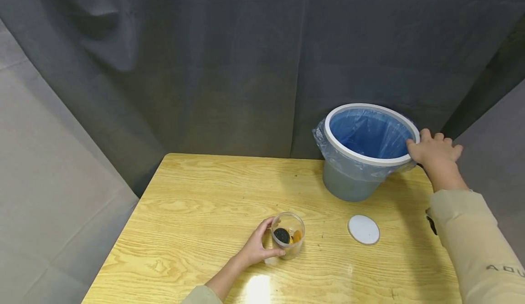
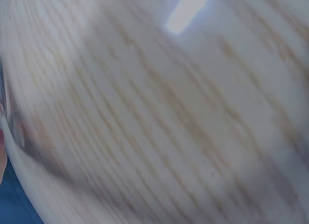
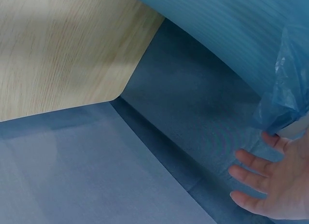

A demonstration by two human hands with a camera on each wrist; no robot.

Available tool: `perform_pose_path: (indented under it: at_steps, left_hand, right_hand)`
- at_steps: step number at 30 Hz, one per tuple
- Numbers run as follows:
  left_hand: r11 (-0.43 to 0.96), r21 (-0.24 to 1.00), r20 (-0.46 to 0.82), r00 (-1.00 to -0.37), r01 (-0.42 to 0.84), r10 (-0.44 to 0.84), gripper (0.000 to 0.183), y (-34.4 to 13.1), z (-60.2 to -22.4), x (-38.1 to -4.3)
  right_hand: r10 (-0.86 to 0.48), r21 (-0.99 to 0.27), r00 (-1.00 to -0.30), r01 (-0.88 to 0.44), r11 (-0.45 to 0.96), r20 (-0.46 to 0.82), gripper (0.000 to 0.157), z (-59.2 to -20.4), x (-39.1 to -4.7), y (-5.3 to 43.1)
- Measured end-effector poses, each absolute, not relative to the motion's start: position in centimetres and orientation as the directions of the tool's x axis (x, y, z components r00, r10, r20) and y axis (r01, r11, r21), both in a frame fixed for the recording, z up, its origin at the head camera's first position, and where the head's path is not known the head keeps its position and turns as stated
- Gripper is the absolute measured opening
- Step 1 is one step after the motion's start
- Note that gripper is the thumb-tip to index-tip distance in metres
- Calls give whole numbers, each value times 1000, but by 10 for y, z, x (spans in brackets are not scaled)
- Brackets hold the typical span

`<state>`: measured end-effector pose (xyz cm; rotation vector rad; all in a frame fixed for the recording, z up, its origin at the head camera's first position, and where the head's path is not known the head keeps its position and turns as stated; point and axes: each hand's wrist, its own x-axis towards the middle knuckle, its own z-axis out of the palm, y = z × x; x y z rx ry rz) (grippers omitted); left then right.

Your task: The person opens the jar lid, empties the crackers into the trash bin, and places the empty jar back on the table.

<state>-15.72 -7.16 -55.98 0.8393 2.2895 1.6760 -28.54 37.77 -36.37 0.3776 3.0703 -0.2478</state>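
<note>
A small clear round jar [image 1: 292, 251] stands on the table, with a dark round cookie-like piece [image 1: 281, 235] and some orange pieces [image 1: 297, 236] inside. My left hand [image 1: 253, 249] holds it from the left, thumb in front and fingers behind. At the back right, a trash bin [image 1: 346, 188] with a white rim is lined with a clear bluish bag [image 1: 356, 169]. On the rim's right side rests the thumb of my right hand [image 1: 437, 151], its other fingers spread outward. In the right wrist view those fingers [image 3: 253, 178] are loosely extended beside the bag.
A white round disc, perhaps a lid [image 1: 363, 229], lies right of the jar, in front of the bin. The wooden table [image 1: 197, 203] ends at a dark curtain [image 1: 229, 67] behind. Grey cloth [image 1: 49, 181] hangs at the left. The left wrist view shows mostly tabletop.
</note>
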Motion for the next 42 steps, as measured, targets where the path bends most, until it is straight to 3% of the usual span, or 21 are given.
perform_pose_path:
  at_steps: [13, 27, 37, 42]
  left_hand:
    - [198, 927, 178, -839, 319, 514, 86, -65, -556, -154]
    - [221, 911, 207, -851, 348, 483, 89, -63, -594, -164]
    - [277, 920, 140, -895, 276, 424, 92, -59, -583, -157]
    - [271, 910, 184, -892, 313, 413, 88, -55, -565, -150]
  right_hand:
    - [242, -173, -968, 251, 952, -72, 73, -365, -286, 378]
    - [240, -179, -968, 250, 951, -78, 71, -365, -287, 379]
    - [248, -174, -966, 258, 950, -74, 69, -366, -287, 378]
    - [251, -175, -965, 261, 949, -79, 68, -365, -287, 378]
